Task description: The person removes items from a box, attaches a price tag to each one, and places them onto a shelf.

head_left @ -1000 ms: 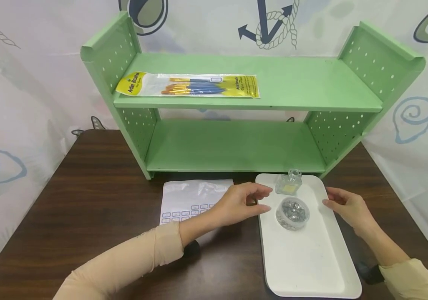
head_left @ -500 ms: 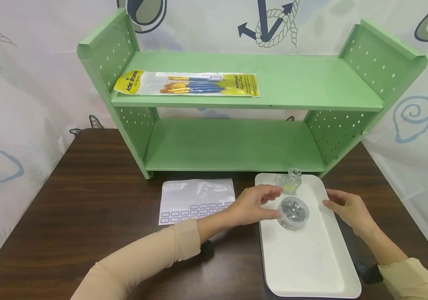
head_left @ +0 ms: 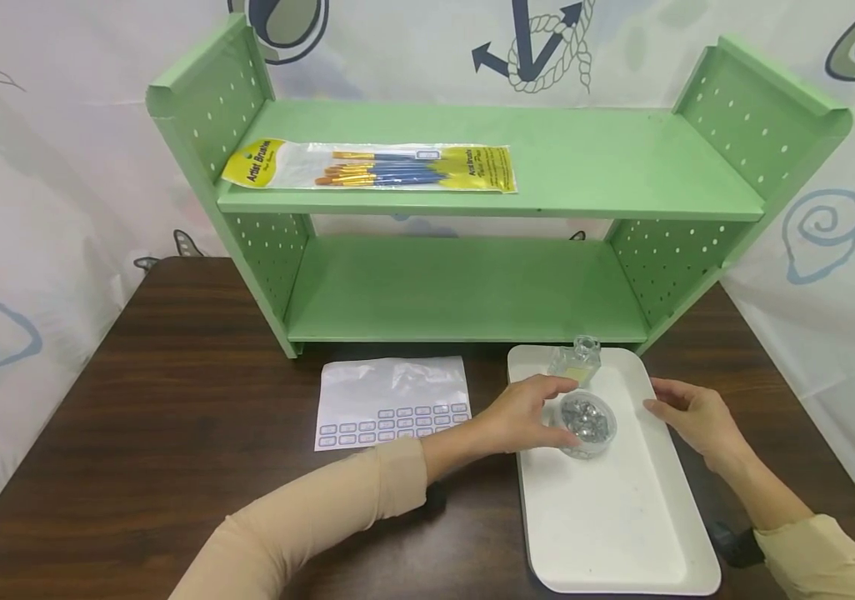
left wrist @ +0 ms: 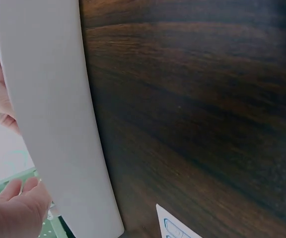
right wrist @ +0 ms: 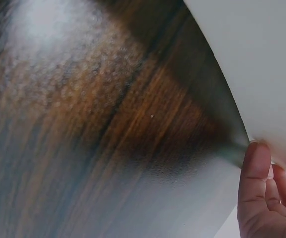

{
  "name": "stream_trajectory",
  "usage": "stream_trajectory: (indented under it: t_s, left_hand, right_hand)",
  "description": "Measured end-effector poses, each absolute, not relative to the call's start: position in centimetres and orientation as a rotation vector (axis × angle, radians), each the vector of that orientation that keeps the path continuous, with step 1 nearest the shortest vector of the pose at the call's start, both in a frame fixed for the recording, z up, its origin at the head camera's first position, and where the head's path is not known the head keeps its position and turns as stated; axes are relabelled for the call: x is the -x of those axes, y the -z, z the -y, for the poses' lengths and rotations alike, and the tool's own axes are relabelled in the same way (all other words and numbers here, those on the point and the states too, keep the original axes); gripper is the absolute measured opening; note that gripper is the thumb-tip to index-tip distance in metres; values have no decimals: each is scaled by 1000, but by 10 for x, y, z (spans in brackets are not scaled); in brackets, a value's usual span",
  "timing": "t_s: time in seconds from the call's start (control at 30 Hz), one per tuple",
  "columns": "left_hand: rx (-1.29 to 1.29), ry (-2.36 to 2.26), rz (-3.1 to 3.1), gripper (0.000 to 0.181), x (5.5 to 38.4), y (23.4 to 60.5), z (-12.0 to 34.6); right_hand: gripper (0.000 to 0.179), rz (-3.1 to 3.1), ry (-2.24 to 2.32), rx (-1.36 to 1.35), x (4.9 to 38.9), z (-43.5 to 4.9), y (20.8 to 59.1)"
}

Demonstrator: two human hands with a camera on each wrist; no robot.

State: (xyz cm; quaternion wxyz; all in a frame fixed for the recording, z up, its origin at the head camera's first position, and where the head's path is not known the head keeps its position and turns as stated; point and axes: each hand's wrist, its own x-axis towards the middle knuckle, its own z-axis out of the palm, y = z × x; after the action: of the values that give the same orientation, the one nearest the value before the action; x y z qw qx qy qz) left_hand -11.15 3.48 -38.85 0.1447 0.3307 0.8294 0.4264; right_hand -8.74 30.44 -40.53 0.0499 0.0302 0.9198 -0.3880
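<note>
A round clear jar [head_left: 588,419] filled with small silvery pieces sits on the white tray [head_left: 622,533]. My left hand [head_left: 523,417] reaches over the tray's left rim, its thumb in front of the jar and its fingers behind. Whether they press the jar's side is hard to tell. Just behind the jar stands a small square glass bottle [head_left: 576,362] with a pale yellow label. My right hand [head_left: 692,415] holds the tray's right rim near the far end; the right wrist view shows the thumb against the edge. In the left wrist view the tray's side hides the jar.
A green two-level shelf [head_left: 465,287] stands behind the tray. On its upper board lies a packet of artist brushes [head_left: 390,168]. A white label sheet [head_left: 392,396] lies on the dark wooden table [head_left: 157,467], left of the tray.
My left hand has moved right from the tray's left rim, so that its thumb and fingers now stand around the jar's left side. The right hand stays on the rim.
</note>
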Motion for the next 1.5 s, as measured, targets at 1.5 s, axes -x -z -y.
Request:
stream_trajectory:
  t_s: [1.5]
  left_hand:
    - [-944,-869,-2550,79,117,402,-63]
  right_hand:
    - [47,-2806,1144,-109,87,-303,405]
